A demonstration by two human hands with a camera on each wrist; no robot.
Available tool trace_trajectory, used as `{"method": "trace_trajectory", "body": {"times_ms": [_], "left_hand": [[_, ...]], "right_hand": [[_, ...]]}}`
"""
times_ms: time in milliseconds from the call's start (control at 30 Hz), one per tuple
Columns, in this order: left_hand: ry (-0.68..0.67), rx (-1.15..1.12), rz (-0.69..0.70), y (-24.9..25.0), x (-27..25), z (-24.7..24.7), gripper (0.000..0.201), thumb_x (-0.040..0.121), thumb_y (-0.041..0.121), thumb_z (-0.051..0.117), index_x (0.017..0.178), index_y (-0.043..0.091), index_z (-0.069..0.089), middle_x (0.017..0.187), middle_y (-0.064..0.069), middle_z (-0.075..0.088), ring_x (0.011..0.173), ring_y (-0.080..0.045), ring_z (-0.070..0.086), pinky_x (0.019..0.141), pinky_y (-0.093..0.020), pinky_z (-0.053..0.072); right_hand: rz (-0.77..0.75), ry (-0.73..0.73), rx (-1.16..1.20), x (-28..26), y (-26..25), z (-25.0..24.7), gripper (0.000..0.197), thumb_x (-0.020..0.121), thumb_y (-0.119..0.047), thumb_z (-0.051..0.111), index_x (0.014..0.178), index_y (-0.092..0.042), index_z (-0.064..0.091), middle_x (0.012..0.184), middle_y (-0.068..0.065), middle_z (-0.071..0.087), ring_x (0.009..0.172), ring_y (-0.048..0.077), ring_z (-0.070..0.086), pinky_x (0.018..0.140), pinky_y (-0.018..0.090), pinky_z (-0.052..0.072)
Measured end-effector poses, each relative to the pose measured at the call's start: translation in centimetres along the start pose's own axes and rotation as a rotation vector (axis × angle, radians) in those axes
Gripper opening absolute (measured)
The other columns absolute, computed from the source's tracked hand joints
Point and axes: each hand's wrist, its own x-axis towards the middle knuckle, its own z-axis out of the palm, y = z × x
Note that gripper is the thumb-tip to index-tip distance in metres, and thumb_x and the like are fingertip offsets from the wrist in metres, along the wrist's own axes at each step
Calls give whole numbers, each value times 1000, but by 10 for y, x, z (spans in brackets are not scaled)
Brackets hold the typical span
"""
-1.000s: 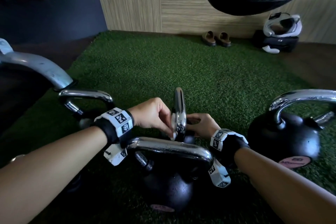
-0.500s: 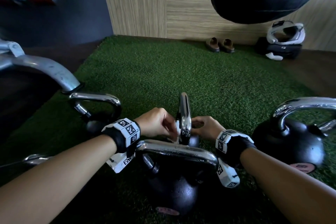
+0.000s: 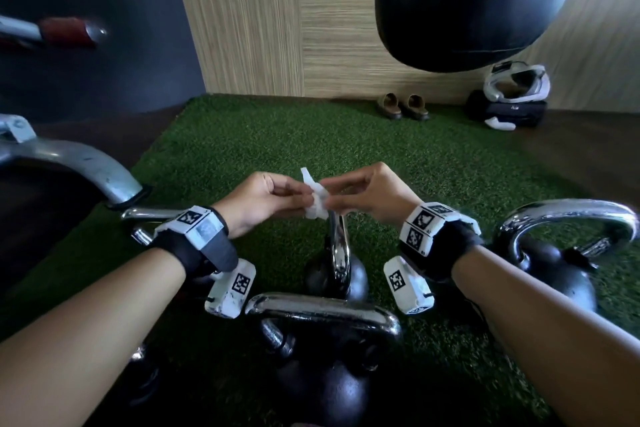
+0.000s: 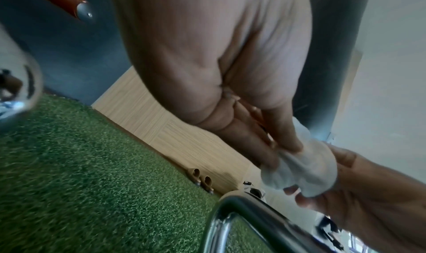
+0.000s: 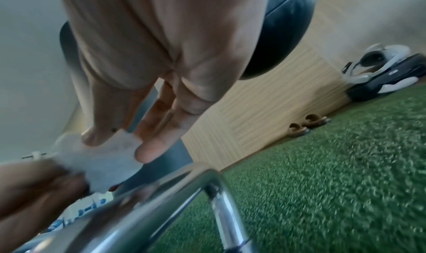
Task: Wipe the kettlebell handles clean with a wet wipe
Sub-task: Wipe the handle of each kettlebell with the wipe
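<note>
I am looking down over both forearms at a patch of green artificial turf (image 3: 242, 149) with several black kettlebells standing on it. Between the hands, raised just above the upright chrome handle of the middle kettlebell (image 3: 337, 246), is a small crumpled white wet wipe (image 3: 317, 201). My left hand (image 3: 263, 199) pinches its left side between thumb and curled fingers; my right hand (image 3: 367, 196) pinches the right side with thumb and forefinger, the other fingers loosely fanned. From the left wrist view the wipe (image 4: 306, 165) bunches into a wad where the two grips meet. I judge both hands hold it this way to refold or turn it to a fresh face, close over the handle so wiping can go on at once.

Both wrists are level and turned inward, palms facing each other, forearms converging from the lower corners.

Nearest me stands another kettlebell with a broad chrome handle (image 3: 322, 310) lying crosswise, and a third with an arched chrome handle (image 3: 568, 215) sits to the right. A further chrome handle (image 3: 149, 215) shows behind the left wrist. None is touched now. Whether any handle is already clean I cannot tell.
</note>
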Motion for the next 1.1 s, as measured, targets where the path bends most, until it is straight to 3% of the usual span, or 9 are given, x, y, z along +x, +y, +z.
{"method": "trace_trajectory", "body": {"times_ms": [100,300,500,600,700,767,900,1000,1100], "left_hand": [[20,79,24,1,7,4,16,69,19,83,85,20,81,88,2,80,78,-6,73,71,-15,57],[167,49,-45,-1,22,5,29,85,8,80,82,17,53,82,-4,68,57,-3,68,53,-16,53],[12,250,-204,-4,30,6,23,94,20,73,114,14,63,107,-10,77,91,-21,74,76,-36,64],[-279,819,-259,-33,32,7,73,89,24,80,152,20,43,139,-2,63,119,-20,64,96,-32,55],[-468,1162,-202,-67,32,12,128,67,54,91,164,21,17,164,2,37,145,-20,45,119,-36,39],[-530,1124,-78,-85,29,21,132,53,66,93,159,24,27,158,2,47,141,-17,49,118,-37,41],[-580,849,113,-117,30,44,90,63,54,96,131,18,50,125,4,60,116,-11,64,102,-40,54],[-514,793,205,-126,31,51,87,66,56,93,117,-1,51,119,5,50,110,-6,55,105,-33,49],[-498,725,127,-129,27,53,108,71,50,91,125,-25,36,110,12,55,104,0,60,95,-21,48]], "right_hand": [[-1,36,122,2,2,9,36,81,4,79,117,-1,74,102,14,79,88,25,78,79,30,63],[-11,165,241,6,4,16,25,77,4,83,101,6,75,97,22,78,83,29,76,77,32,63],[97,394,239,14,21,5,17,77,2,84,91,-4,75,86,10,79,76,21,77,73,36,64],[315,539,212,13,52,-5,18,73,-6,87,88,-10,77,86,7,80,81,24,79,78,43,65],[486,516,120,9,81,4,12,74,-6,86,80,-11,77,80,9,80,76,23,79,73,36,65],[540,479,91,8,93,14,10,74,-5,86,77,-10,77,75,11,79,71,23,79,70,36,66],[539,436,156,9,104,29,6,78,3,82,81,-2,79,75,13,78,61,17,74,62,29,64],[552,397,188,14,110,32,13,81,4,80,76,-7,80,78,16,77,71,24,76,74,39,65],[543,390,146,24,114,31,14,81,-2,81,72,-13,82,77,11,79,79,27,78,78,45,65]]}}
